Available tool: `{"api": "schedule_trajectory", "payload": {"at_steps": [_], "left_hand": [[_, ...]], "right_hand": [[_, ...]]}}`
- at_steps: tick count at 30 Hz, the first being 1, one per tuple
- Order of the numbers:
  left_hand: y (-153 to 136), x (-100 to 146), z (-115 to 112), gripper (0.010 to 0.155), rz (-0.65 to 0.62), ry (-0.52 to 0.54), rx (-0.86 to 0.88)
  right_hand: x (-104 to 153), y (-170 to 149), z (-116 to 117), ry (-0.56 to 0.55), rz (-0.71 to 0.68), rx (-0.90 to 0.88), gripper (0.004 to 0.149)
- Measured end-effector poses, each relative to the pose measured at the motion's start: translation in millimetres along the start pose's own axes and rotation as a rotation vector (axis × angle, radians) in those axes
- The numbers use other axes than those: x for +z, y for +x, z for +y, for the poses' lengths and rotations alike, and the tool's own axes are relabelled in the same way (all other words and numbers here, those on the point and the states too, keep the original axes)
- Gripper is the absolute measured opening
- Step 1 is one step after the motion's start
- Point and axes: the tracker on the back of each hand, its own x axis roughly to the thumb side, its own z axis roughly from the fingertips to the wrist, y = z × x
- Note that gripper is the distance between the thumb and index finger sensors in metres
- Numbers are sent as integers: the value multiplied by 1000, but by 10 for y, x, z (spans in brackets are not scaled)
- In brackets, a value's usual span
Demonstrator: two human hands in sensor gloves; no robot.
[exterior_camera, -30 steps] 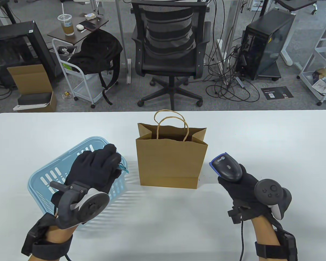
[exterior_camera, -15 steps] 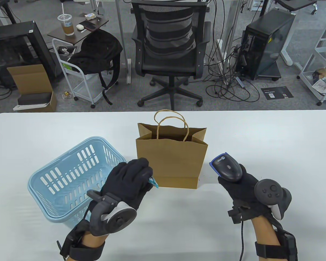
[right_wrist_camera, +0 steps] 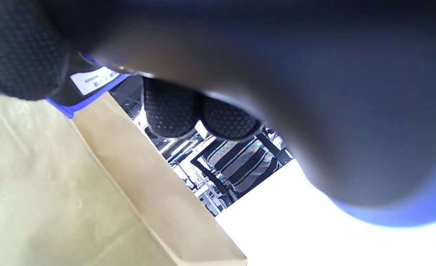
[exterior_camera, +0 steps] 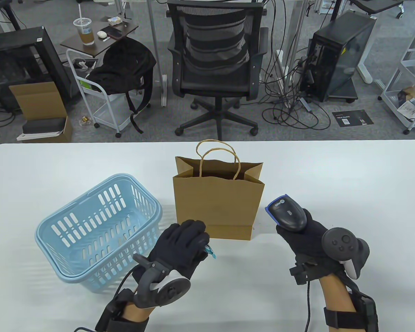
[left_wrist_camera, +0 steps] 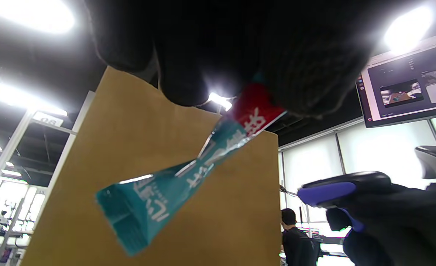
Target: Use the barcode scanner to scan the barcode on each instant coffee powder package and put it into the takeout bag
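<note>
Matt kraft paper, glossy foil, slotted plastic

The paper bag looks matt; the sachet shiny foil; the basket smooth plastic; gloves knitted cloth; worktop smooth white.

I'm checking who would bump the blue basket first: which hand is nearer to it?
Left. The left hand hovers just beside the blue basket's near right corner, pinching a coffee packet; the right hand holds the barcode scanner on the paper bag's far side.

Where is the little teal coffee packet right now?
The coffee packet is pinched in the left hand, just in front of the paper bag, right of the blue basket.
</note>
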Motion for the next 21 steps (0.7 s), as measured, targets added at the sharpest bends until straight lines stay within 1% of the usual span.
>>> {"api": "schedule_trajectory", "payload": {"at_steps": [4,7,10,14,21], "left_hand": [[-41,68,-62,52,-8,-47,48],[-108,92,-68,51,30,-50,91],[-240,117,-90,51,116,-69,259],[-423,140,-198,50,221,-123,464],[-567,175,-310,48,307,-169,619]], "right_hand": [[-2,2,8,0,-2,-2,67],[-6,-11,19,-1,6,-16,67],[-5,-34,33,-9,20,-54,67],[1,-5,26,-28,18,-127,67],[47,163,-129,-122,-36,-256,66]]}}
